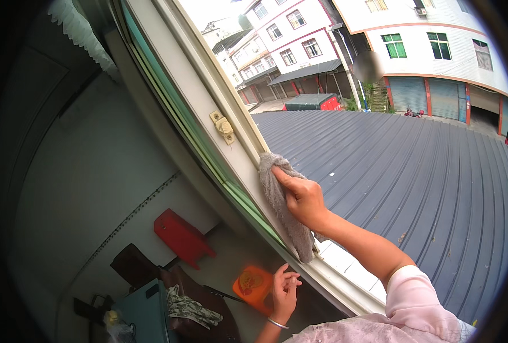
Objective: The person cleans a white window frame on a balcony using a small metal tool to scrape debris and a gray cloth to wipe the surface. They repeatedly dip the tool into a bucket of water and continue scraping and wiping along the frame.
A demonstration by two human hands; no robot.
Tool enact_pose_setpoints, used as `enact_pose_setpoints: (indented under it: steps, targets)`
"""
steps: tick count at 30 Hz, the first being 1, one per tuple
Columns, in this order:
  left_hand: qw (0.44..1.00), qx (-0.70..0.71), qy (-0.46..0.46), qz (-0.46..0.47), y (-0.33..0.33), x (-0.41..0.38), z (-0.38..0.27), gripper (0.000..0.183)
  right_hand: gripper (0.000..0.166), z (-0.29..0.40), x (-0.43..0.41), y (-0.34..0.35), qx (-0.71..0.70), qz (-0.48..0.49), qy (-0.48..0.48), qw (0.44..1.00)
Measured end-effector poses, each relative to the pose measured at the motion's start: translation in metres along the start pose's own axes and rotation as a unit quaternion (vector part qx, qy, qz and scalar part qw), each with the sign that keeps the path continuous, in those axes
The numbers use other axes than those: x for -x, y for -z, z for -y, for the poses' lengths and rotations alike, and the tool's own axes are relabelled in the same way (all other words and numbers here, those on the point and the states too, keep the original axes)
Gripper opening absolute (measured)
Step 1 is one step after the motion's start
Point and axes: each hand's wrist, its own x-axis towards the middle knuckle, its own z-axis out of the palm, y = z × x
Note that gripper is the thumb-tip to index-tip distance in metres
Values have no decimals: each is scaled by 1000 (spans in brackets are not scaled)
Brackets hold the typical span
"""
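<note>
A grey terry cloth [275, 193] is bunched in my right hand [306, 201], pressed against the upright edge of the white window sash frame [237, 167]. One end of the cloth hangs down to the sill track [340, 283]. Higher up on that frame sits a cream window latch [222, 127], apart from my hand. My left hand [285, 291], with a silver bangle [278, 323] on its wrist, is on the room side below the sill. Its fingers are loosely curled and apart, and it holds nothing.
Outside, a dark corrugated metal roof [391, 171] lies below the window opening. Inside are an orange plastic stool [249, 283], a red stool [181, 236], a brown chair [189, 296] with patterned cloth [192, 306], and a blue-green tabletop [138, 313]. A white curtain [82, 32] hangs at upper left.
</note>
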Motion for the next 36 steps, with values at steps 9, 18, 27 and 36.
enact_pose_setpoints:
  steps: [9,18,27,36]
  targets:
    - [999,10,-28,-39,46,-11,24,36,47,74,-207,10,88,-45,24,995]
    - [992,-1,2,-127,160,-39,71,34,31,149,-404,20,280,-83,141,946]
    - [985,49,79,-144,213,-71,108,37,25,148,-473,-25,247,-120,123,954]
    - [996,73,48,-37,164,-92,91,29,20,123,-366,14,-125,-149,197,961]
